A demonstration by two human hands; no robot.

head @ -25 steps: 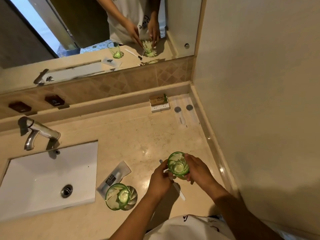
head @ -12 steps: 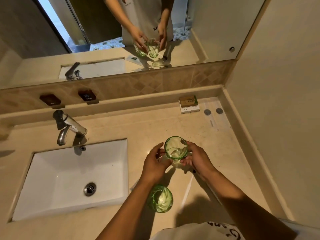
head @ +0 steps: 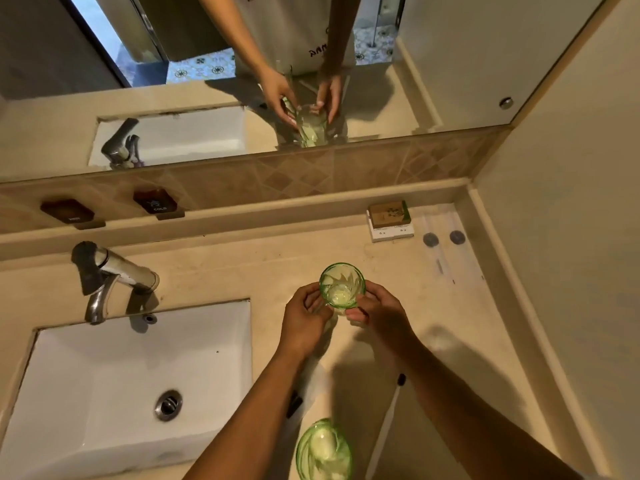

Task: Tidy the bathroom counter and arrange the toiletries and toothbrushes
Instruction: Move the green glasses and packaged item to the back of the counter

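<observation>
Green glass tumbler [head: 342,285] sits upright between both hands, right of the sink [head: 131,386]; left hand [head: 304,322] and right hand [head: 379,315] curl round its base, likely steadying it for placement on the counter [head: 242,268].

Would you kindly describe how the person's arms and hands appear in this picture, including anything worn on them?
Both forearms are bare to the bottom frame edge, with no sleeves visible on them. The left hand and right hand carry no gloves, rings, watch or bracelet that can be seen. In the mirror, the person wears a light top with dark lettering; its sleeves are out of view.
</observation>
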